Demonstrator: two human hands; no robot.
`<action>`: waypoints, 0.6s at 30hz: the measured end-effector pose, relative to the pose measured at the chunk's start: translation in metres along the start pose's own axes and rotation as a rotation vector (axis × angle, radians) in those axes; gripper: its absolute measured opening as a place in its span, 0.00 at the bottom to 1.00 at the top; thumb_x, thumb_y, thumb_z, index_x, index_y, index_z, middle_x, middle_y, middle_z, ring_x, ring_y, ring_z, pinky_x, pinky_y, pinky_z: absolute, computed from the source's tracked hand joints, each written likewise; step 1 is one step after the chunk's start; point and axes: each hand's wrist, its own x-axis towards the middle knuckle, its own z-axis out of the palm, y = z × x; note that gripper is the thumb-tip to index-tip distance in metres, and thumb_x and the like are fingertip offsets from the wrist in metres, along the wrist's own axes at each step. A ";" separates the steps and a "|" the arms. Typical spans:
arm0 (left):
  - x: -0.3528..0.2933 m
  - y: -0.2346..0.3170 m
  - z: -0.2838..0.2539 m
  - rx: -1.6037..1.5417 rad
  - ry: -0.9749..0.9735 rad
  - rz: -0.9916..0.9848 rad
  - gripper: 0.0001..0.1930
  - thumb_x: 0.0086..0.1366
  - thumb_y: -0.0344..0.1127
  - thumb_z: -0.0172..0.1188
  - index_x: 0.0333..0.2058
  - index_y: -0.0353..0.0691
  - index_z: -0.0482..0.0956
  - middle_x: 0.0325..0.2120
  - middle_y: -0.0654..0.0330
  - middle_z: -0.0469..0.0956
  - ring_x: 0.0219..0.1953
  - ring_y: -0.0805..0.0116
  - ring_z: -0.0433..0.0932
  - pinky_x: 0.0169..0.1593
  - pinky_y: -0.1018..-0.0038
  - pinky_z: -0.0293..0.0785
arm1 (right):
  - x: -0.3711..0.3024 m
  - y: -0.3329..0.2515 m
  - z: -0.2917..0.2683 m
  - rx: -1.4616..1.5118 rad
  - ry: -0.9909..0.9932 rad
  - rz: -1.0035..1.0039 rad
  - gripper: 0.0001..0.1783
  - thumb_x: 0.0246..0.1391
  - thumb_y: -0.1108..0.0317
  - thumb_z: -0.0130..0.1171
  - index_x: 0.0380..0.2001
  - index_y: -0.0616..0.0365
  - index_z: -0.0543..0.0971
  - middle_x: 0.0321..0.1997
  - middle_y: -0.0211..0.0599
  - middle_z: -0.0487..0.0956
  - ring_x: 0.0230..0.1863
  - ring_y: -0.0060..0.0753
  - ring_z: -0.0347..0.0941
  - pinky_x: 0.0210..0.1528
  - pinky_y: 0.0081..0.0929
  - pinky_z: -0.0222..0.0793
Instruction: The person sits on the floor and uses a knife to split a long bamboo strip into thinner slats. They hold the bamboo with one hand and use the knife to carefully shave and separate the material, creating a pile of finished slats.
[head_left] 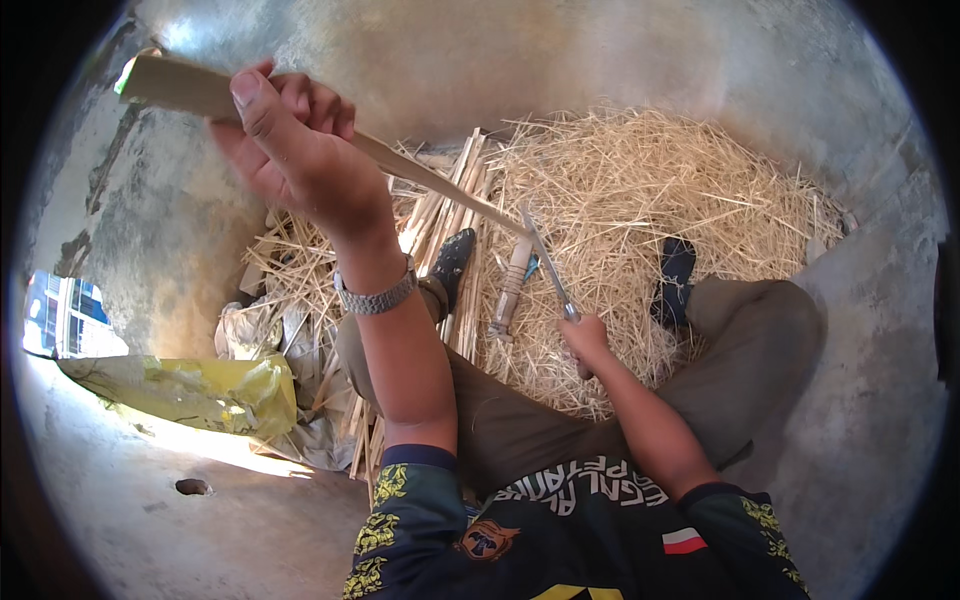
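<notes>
My left hand [300, 140] is raised at the upper left, its fingers closed round a long, pale slat of split bamboo or wood [425, 175]. The slat slants down from the hand toward the middle of the view. My right hand [586, 345] grips a knife [547, 262] low in front of me. Its narrow blade points up and away, with its tip beside the slat's lower end; whether they touch I cannot tell. Below that end, a short brown wooden piece [510, 290] lies between my feet. The knife's handle is mostly covered by my fingers.
A large heap of thin shavings [680, 190] covers the floor ahead and to the right. Several long split sticks [465, 190] lie left of centre, beside my shoe [455, 262]. Crumpled yellow sheeting [240, 390] lies at the left, near a window opening [75, 315]. Concrete walls [450, 60] surround me.
</notes>
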 end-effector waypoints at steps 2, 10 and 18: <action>0.001 0.001 0.000 0.012 0.026 0.000 0.14 0.72 0.43 0.56 0.44 0.40 0.67 0.24 0.63 0.67 0.21 0.78 0.62 0.25 0.80 0.60 | -0.009 -0.008 -0.005 -0.089 0.032 0.042 0.16 0.54 0.63 0.63 0.21 0.63 0.76 0.17 0.37 0.75 0.22 0.33 0.78 0.28 0.37 0.70; 0.002 -0.001 0.000 0.001 0.044 0.009 0.13 0.69 0.41 0.57 0.44 0.41 0.66 0.23 0.63 0.67 0.20 0.77 0.63 0.24 0.79 0.59 | -0.007 -0.039 -0.014 0.152 0.273 -0.164 0.17 0.54 0.57 0.62 0.27 0.63 0.81 0.21 0.40 0.79 0.24 0.34 0.76 0.32 0.38 0.69; -0.003 -0.002 0.008 0.095 0.083 0.019 0.15 0.69 0.45 0.56 0.43 0.41 0.67 0.23 0.63 0.67 0.21 0.76 0.63 0.26 0.78 0.60 | -0.006 -0.002 0.004 -0.104 0.052 -0.093 0.18 0.54 0.56 0.64 0.23 0.61 0.78 0.20 0.38 0.78 0.22 0.33 0.74 0.31 0.37 0.69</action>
